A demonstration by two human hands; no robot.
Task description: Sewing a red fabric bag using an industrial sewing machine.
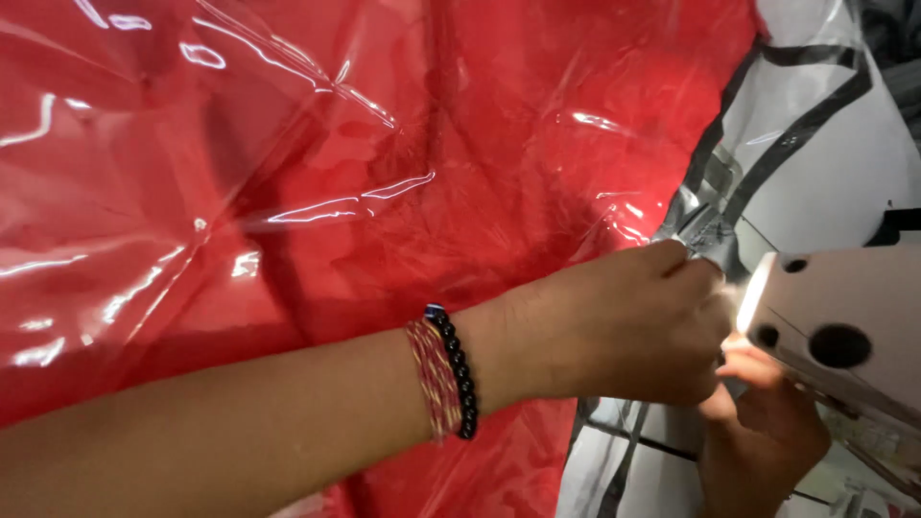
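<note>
Glossy red plastic sheeting (288, 192) fills nearly the whole scene, crumpled, its edge running down the right beside a clear, dark-banded sheet (815, 144). Left hand (624, 331), with bead and thread bracelets (446, 379) on the wrist, pinches that clear edge close against the pale sewing machine head (844, 326). Right hand (763, 436) sits just below, fingers curled; what it grips is hidden. Little free room between them.

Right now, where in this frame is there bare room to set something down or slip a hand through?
Barely any. The red plastic sheet covers the left and centre. The left hand and right hand crowd against the sewing machine. The only open patch is the clear sheet with dark strips at upper right, above the machine.
</note>
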